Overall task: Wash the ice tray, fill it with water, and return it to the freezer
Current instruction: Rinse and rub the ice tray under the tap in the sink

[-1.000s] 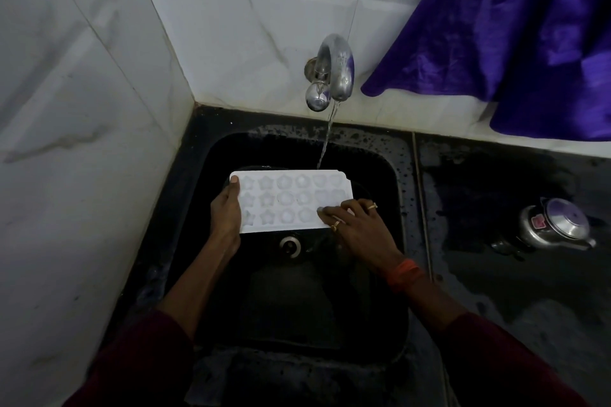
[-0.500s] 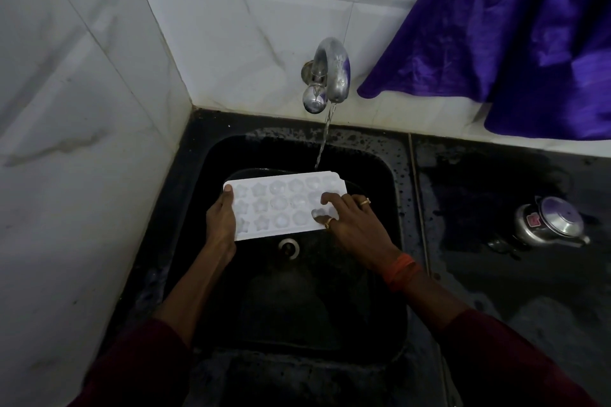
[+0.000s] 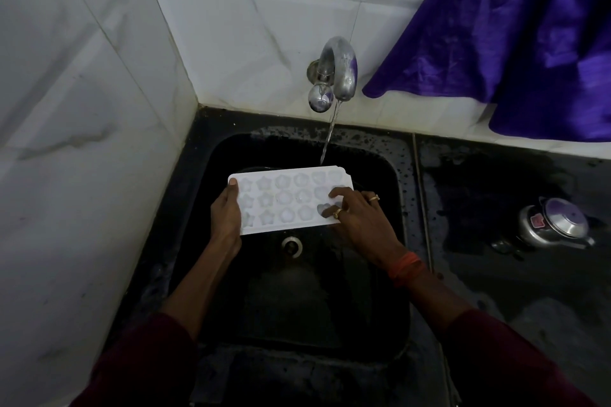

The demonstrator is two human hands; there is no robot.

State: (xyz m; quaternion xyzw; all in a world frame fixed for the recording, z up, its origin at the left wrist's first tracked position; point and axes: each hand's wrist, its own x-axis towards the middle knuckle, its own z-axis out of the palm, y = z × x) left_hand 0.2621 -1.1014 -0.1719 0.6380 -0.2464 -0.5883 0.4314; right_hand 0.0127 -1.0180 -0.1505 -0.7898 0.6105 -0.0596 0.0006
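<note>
Ice tray (image 3: 284, 201) over sink (image 3: 297, 301), below tap (image 3: 340, 69); pot (image 3: 555, 225) on counter (image 3: 496, 291) right of sink.

Left hand (image 3: 226, 218): grips the ice tray (image 3: 287, 201) by its left end, thumb on top. Right hand (image 3: 358, 221): fingers spread and bent, tips resting on its right end. Forearms: bare, reaching forward.

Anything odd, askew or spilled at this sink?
Nothing damaged. The stream from the tap meets the ice tray only at its far edge, missing most cavities. The left hand holds one end; the right hand touches the other.
</note>
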